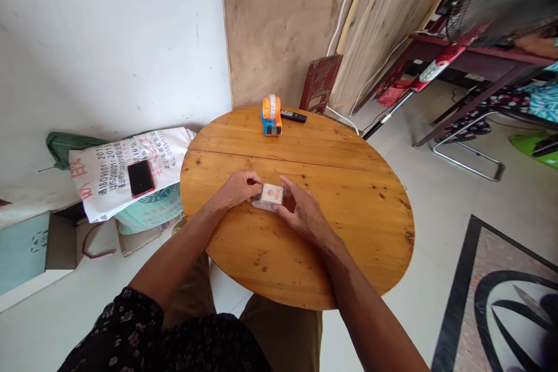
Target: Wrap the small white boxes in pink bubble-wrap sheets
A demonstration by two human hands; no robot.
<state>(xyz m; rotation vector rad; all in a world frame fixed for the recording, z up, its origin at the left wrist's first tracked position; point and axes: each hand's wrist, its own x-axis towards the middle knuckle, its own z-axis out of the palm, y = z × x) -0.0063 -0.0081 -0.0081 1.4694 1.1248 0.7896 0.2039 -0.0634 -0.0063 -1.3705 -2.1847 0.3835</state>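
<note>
A small white box with a red print lies on the round wooden table, with clear plastic film or a clear case around it. My left hand is at its left side, thumb and fingers pinched together on the clear edge. On the other side, my right hand curves around the box's right end, thumb near the front corner and forefinger near the back corner.
An orange and blue tape dispenser and a black remote stand at the table's far edge. Left of the table, a phone lies on stacked sacks. A red chair is behind; a fan and a seated person are at right.
</note>
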